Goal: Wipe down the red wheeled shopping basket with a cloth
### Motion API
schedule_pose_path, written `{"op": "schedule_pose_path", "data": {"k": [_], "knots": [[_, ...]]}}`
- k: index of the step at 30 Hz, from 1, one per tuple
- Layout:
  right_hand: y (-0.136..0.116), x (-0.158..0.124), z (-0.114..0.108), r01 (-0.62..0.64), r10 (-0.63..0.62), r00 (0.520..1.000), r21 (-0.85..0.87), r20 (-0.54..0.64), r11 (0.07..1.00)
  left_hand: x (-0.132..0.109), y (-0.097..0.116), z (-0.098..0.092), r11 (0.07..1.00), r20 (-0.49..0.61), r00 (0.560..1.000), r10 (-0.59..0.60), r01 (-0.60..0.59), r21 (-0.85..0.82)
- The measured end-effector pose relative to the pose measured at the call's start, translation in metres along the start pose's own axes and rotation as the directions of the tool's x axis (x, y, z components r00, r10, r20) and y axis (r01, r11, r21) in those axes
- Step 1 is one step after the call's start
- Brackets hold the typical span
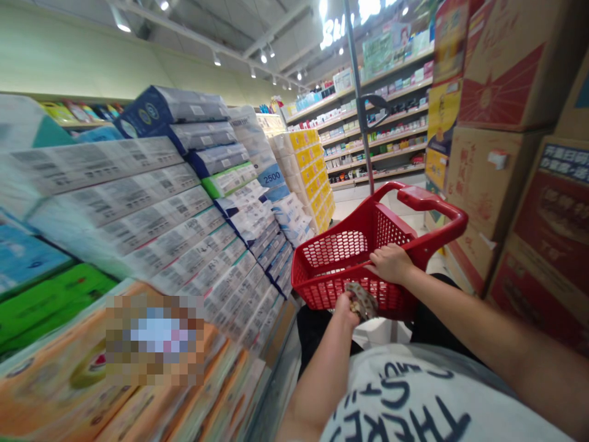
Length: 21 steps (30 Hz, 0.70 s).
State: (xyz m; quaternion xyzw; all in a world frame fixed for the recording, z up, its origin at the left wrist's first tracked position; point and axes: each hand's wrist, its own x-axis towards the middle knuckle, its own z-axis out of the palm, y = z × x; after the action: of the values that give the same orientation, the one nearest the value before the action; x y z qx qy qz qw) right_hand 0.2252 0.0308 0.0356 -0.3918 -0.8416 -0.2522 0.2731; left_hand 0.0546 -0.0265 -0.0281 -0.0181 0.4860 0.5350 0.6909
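A red shopping cart basket (331,276) with perforated walls stands right in front of my body, and nothing shows inside the part I can see. My right hand (390,264) is closed over the basket's near rim, fingers curled over the edge. Just left of it and lower, my left hand (347,309) is closed around a small mottled brown and beige item (365,301), which hangs beside the basket's near wall. The item is too blurred to name. The cart's red handle (435,205) rises at the right, with neither hand on it.
Stacked tissue packs (184,215) fill the left side, with orange packs (55,374) at the lower left. Cardboard cartons (488,178) line the right. A metal pole (361,104) rises beyond the cart, before stocked shelves (381,123). Pale floor shows between.
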Motion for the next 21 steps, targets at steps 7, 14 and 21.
{"op": "schedule_pose_path", "data": {"k": [7,14,21], "knots": [[-0.0002,0.0000,-0.0007,-0.002,0.002,1.000,-0.006,-0.006,1.000,-0.0009,0.0001,0.0000,1.000,0.000,1.000,-0.022,0.022,0.023],[-0.0004,0.0009,-0.0049,-0.002,0.002,1.000,-0.003,0.007,1.000,-0.0002,-0.0006,0.0000,1.000,0.012,1.000,-0.020,0.020,0.025],[-0.0004,0.0008,-0.0048,-0.010,0.009,1.000,0.003,0.029,1.000,0.0002,-0.0005,0.0006,0.999,0.008,1.000,-0.020,0.019,0.039]]}}
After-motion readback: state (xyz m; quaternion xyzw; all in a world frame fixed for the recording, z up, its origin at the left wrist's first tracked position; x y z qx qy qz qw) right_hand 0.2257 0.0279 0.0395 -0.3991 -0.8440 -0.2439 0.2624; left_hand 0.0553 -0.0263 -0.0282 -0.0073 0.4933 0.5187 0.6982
